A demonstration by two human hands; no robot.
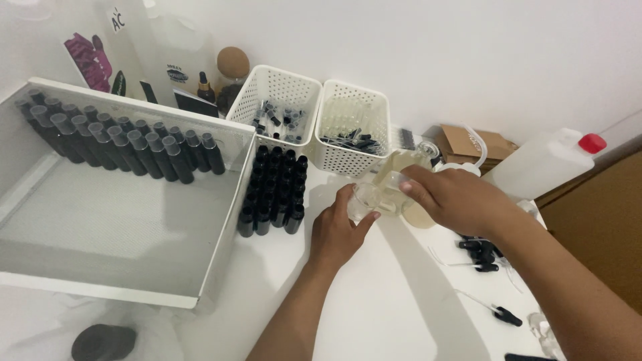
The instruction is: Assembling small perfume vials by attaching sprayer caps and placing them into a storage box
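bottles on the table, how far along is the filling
Done, seemingly: capped black bottles in the big white tray. In hand: left hand holds a small clear bottle; right hand tips a beige container at it. Left: uncapped black bottles, loose spray tops.

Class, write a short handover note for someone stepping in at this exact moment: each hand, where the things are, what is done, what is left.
Left hand: holds a small clear bottle upright over the white table.
Right hand: tilts a beaker of pale liquid toward that bottle.
Done: capped dark bottles line the back of the white tray; a block of black bottles stands beside it.
Left: black pump tops lie loose at right; more parts sit in two white baskets.
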